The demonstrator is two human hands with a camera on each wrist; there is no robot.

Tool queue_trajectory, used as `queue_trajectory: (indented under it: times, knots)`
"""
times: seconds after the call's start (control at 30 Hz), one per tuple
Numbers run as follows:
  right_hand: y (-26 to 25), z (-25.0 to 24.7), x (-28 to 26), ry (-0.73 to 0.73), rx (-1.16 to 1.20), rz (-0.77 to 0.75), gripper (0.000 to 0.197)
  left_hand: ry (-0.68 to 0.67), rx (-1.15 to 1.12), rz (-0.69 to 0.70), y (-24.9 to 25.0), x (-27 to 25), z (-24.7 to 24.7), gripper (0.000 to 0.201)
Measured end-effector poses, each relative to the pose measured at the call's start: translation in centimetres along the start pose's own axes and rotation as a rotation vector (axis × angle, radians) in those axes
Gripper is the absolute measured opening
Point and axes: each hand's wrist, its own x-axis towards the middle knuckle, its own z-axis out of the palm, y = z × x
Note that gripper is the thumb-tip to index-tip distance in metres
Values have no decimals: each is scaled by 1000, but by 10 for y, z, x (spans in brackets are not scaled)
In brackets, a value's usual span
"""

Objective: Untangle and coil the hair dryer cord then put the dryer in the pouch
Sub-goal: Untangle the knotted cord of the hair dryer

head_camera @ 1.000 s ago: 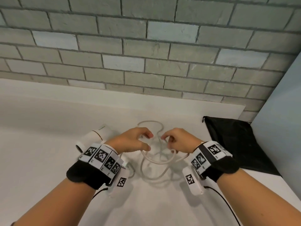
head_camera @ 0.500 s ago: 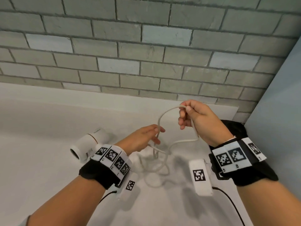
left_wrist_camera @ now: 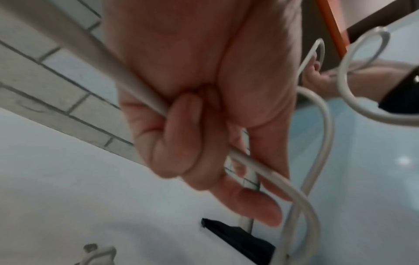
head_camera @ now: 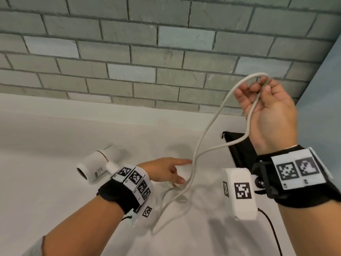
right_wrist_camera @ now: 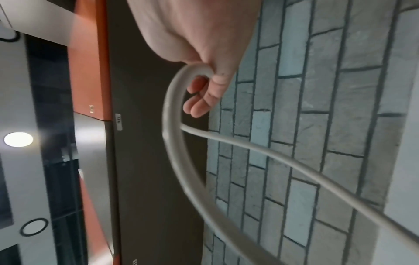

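Observation:
A white hair dryer [head_camera: 96, 167] lies on its side on the white counter, left of my left wrist. Its white cord [head_camera: 206, 130] rises from a loose tangle on the counter to my right hand [head_camera: 263, 100], which is raised in front of the brick wall and pinches a bend of the cord [right_wrist_camera: 172, 143]. My left hand [head_camera: 166, 170] stays low by the tangle. Its curled fingers [left_wrist_camera: 181, 134] hold a strand of the cord [left_wrist_camera: 140, 89] and the index finger points out. The black pouch [head_camera: 239, 150] lies flat at the right, partly hidden behind my right wrist.
A grey brick wall [head_camera: 147, 61] runs along the back of the counter [head_camera: 46, 135]. A pale blue panel [head_camera: 321, 108] closes the right side. A thin black cable [head_camera: 271, 228] trails from my right wrist camera over the near counter.
My right hand has lifted a bend of the cord up and to the right, drawing the loops out. My left hand has stayed low by the tangle.

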Motion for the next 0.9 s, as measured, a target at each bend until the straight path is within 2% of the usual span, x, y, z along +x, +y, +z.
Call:
queue_trajectory:
  times: [0.07,0.13,0.2,0.3,0.37,0.43,0.47,0.5,0.53,0.6,0.63,0.7,0.77,0.8,0.87,0.9]
  knots:
    - [-4,2,4,55,-1,-53,30,-113,62,20,3,4,8,46]
    - [-8,-1,11,137,-12,-78,31,-222,134,-18,4,5,19,39]
    - [-11,-8,17,210,-16,-88,32,-239,224,-74,-1,8,29,32]
    - [-10,-25,22,286,-210,-113,30,-120,309,-118,-7,10,31,24]
    - [-1,-39,22,298,-616,-105,25,54,324,-119,-8,10,23,22]
    - [10,-57,20,209,-1186,-49,27,249,346,-114,-4,6,10,21]
    - [15,-64,17,146,-1443,-22,36,340,330,-110,-2,4,2,22]
    - [20,-66,13,78,-1603,-55,45,406,300,-103,-1,2,-5,22]
    - [24,-63,7,-1,-1647,-137,50,451,276,-89,0,0,-12,21]
    - [32,-47,-4,-235,-1555,-304,47,481,292,-51,6,-4,-20,21]
    - [39,-39,-10,-396,-1497,-294,40,487,318,-31,11,-6,-22,21]
    - [56,-25,-20,-746,-1501,-59,34,516,314,22,18,-10,-23,22]
    - [76,-21,-27,-982,-1585,173,33,569,230,84,24,-15,-25,20]
    - [82,-21,-29,-988,-1586,208,27,606,181,113,25,-18,-27,17]
    - [82,-20,-25,-875,-1487,192,18,664,84,135,25,-26,-32,18]
    - [79,-21,-21,-814,-1411,197,19,687,32,129,24,-30,-36,21]
